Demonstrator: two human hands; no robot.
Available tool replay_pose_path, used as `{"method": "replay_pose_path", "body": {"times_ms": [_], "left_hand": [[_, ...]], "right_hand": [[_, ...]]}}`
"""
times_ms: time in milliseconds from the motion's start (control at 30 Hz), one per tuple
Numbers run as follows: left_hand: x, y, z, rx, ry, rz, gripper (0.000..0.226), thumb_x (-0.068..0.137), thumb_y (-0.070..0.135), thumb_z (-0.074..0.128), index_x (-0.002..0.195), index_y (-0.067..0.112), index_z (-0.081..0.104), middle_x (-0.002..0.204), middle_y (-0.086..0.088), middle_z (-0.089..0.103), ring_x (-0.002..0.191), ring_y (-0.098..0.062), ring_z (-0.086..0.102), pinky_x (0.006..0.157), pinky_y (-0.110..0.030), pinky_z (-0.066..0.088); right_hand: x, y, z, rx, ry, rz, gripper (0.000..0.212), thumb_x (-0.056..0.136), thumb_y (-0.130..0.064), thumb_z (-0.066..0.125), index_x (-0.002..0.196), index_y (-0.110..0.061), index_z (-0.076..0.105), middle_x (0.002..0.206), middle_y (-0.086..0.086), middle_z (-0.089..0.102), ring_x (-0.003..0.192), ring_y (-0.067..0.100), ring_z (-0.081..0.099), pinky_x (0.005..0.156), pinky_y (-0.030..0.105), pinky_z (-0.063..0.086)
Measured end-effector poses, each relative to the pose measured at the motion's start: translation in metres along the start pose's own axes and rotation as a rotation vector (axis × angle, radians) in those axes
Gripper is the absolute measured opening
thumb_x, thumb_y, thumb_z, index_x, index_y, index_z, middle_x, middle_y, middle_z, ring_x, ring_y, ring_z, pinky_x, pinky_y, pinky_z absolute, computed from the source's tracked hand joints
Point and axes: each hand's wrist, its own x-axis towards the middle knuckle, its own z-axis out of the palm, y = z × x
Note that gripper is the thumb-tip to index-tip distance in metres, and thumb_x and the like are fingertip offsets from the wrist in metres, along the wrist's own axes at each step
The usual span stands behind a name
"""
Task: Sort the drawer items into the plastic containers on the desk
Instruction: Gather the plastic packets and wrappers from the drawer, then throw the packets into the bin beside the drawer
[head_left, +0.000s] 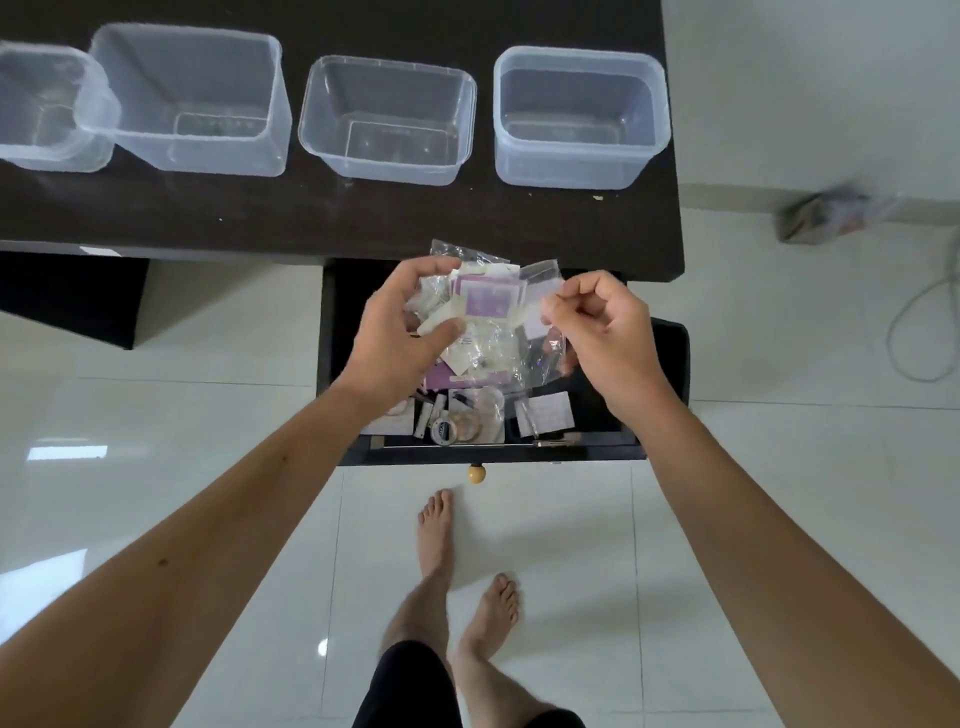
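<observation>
We see the left hand (400, 322) gripping a bundle of clear plastic packets (480, 312) above the open drawer (670, 358); the right hand (602, 322) pinches the bundle's right edge. Four clear containers (387, 119) sit empty on the far desk (311, 213).

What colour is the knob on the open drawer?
The knob is yellowish tan, seen in the head view.

Glossy white floor tiles (571, 545) (window glare at left) — a blurred, perhaps cardboard box (831, 215) lies beyond.
</observation>
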Motion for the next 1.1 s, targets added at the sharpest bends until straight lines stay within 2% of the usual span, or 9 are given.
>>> {"method": "replay_pose_path", "body": {"times_ms": [100,267,433,567,633,767,867,1000,1100], "left_hand": [[0.018,0.021,0.038,-0.035,-0.151,0.051,0.049,0.096,0.0,0.071,0.133,0.03,0.057,0.122,0.001,0.066,0.085,-0.012,0.063,0.072,-0.032,0.058],[0.052,0.049,0.101,-0.018,-0.331,0.131,0.049,0.096,0.003,0.072,0.135,0.028,0.057,0.125,0.002,0.065,0.108,-0.024,0.066,0.091,-0.045,0.059],[0.072,0.054,0.171,-0.043,-0.442,0.14,0.049,0.095,0.001,0.071,0.135,0.025,0.057,0.125,-0.012,0.065,0.106,-0.048,0.061,0.09,-0.065,0.055],[0.078,0.044,0.223,-0.101,-0.515,0.048,0.058,0.095,-0.009,0.068,0.143,0.016,0.049,0.132,-0.01,0.065,0.117,-0.032,0.067,0.099,-0.049,0.057],[0.08,0.03,0.247,-0.093,-0.51,-0.052,0.068,0.095,-0.005,0.07,0.149,0.02,0.04,0.131,-0.013,0.066,0.115,-0.037,0.068,0.102,-0.05,0.057],[0.079,0.001,0.292,-0.023,-0.454,-0.172,0.061,0.095,0.003,0.071,0.14,0.031,0.042,0.132,-0.003,0.064,0.121,-0.017,0.066,0.107,-0.048,0.055],[0.078,-0.016,0.328,0.07,-0.346,-0.214,0.051,0.093,0.01,0.071,0.13,0.037,0.049,0.119,0.009,0.065,0.109,-0.015,0.067,0.096,-0.045,0.058],[0.082,-0.042,0.371,0.214,-0.227,-0.296,0.051,0.091,0.011,0.068,0.13,0.04,0.05,0.119,-0.001,0.063,0.095,-0.018,0.067,0.075,-0.027,0.059],[0.085,-0.062,0.388,0.213,-0.125,-0.353,0.049,0.093,0.008,0.067,0.128,0.038,0.053,0.105,0.003,0.066,0.095,-0.015,0.067,0.083,-0.034,0.059]], "right_hand": [[0.0,-0.002,-0.025,-0.071,0.089,-0.025,0.011,0.092,-0.013,0.078,0.094,-0.01,0.068,0.087,0.003,0.068,0.077,0.01,0.064,0.072,0.027,0.057],[0.006,0.006,-0.081,-0.042,0.279,-0.012,0.02,0.089,-0.015,0.081,0.098,-0.015,0.063,0.105,0.004,0.068,0.098,0.021,0.072,0.094,0.041,0.06],[0.006,0.013,-0.14,0.122,0.303,0.119,0.049,0.091,0.001,0.072,0.129,-0.026,0.057,0.109,-0.002,0.073,0.094,0.013,0.075,0.079,0.039,0.064],[0.002,0.039,-0.186,0.198,0.235,0.173,0.062,0.092,0.008,0.07,0.137,-0.032,0.061,0.101,-0.006,0.078,0.091,0.016,0.074,0.077,0.043,0.065],[0.003,0.061,-0.205,0.147,0.237,0.2,0.051,0.091,0.009,0.071,0.13,-0.024,0.068,0.105,-0.003,0.078,0.087,0.019,0.072,0.077,0.05,0.064],[0.011,0.107,-0.234,0.097,0.217,0.272,0.041,0.085,0.0,0.08,0.116,-0.024,0.072,0.106,0.006,0.079,0.09,0.027,0.072,0.085,0.069,0.06],[0.019,0.138,-0.253,0.043,0.213,0.306,0.04,0.085,0.001,0.081,0.111,-0.028,0.073,0.102,0.004,0.075,0.088,0.027,0.072,0.081,0.07,0.06],[0.037,0.18,-0.274,-0.051,0.181,0.318,0.037,0.082,-0.008,0.081,0.108,-0.033,0.074,0.094,0.002,0.065,0.08,0.028,0.067,0.075,0.063,0.063],[0.055,0.207,-0.279,-0.138,0.15,0.305,0.041,0.081,-0.014,0.082,0.115,-0.035,0.07,0.091,-0.003,0.064,0.072,0.021,0.064,0.076,0.05,0.065]]}}
